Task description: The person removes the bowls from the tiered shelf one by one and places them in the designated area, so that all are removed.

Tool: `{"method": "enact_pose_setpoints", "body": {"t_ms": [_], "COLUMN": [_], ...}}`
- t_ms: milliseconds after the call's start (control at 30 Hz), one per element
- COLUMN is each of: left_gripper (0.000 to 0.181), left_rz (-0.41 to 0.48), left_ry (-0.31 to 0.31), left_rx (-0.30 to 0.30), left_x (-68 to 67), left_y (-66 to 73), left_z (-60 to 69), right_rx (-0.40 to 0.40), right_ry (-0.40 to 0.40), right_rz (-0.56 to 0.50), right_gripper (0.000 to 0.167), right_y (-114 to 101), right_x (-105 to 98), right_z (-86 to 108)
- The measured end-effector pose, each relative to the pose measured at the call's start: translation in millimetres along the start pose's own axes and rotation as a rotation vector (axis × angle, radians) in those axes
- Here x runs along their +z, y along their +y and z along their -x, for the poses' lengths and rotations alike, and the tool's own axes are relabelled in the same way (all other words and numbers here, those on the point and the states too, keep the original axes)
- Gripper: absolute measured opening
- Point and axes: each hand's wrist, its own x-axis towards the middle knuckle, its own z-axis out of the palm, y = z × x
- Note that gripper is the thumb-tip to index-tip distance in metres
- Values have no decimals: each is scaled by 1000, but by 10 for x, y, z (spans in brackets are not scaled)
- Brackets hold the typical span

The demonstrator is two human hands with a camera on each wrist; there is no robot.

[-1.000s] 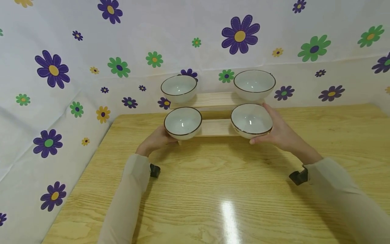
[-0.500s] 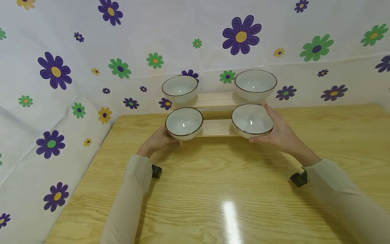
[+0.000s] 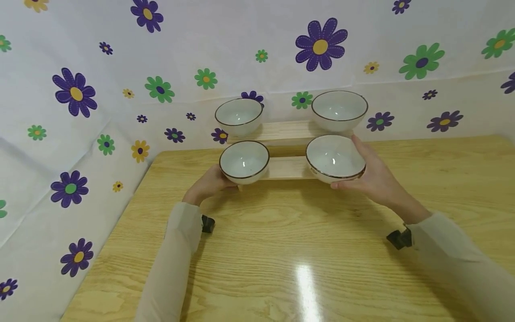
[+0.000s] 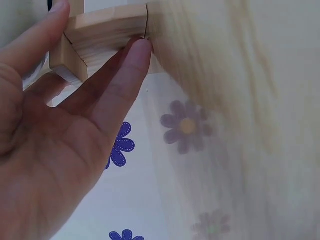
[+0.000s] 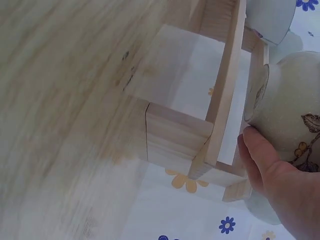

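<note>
A two-step wooden rack carries white bowls with dark rims. My left hand holds the rack's left end beside the front left bowl; in the left wrist view its thumb and fingers lie about the wooden end piece. With my right hand I grip the front right bowl, thumb at the near side and fingers round the far side. The right wrist view shows this bowl, with a leaf-and-berry pattern, tilted with its base partly off the rack's lower step.
On the upper step stand a back left bowl and a back right bowl, close behind the front ones. The wooden table meets a flower-printed cloth behind the rack and at the left.
The front right bowl has shifted slightly right and tilted in my right hand. My left hand keeps its place at the rack's end. The whole view has drifted a little.
</note>
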Motion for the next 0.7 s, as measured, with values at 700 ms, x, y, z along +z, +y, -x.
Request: {"method": "enact_pose_setpoints", "body": {"t_ms": [700], "left_gripper": [67], "left_rz": [96], "left_ry": [-25], "left_rx": [-37], "left_x": [22], "left_y": [1], "left_z": [0], "right_rx": [-86], "right_ry": [-66], "right_rz": [-115], "right_gripper": [125], "right_y": [-118], "right_x": [230], "right_z": [164]}}
